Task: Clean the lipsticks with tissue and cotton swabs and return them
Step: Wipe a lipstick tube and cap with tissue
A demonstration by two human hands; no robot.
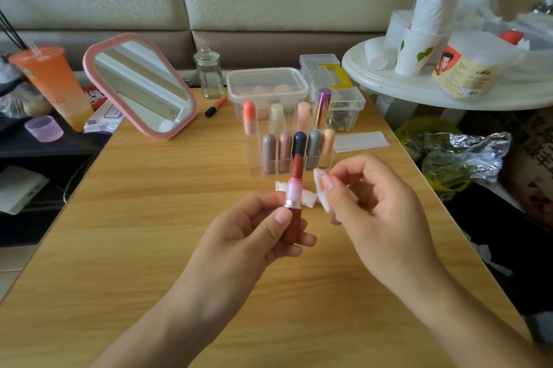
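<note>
Lipstick (292,194), uncapped, stands mid-frame, gripped by the left hand (254,236); the right hand (386,212) pinches tissue (319,180) just right of it. Hard wiping could snap or smear the extended bullet.

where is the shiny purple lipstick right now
Head view: the shiny purple lipstick stands in the clear organizer, at the right end of its back row, beside the pale pink lipstick.

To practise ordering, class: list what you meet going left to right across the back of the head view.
Orange plastic drink cup, pink-framed mirror, clear glass stoppered jar, clear lidded plastic box, white leaf-printed paper cup.
</note>
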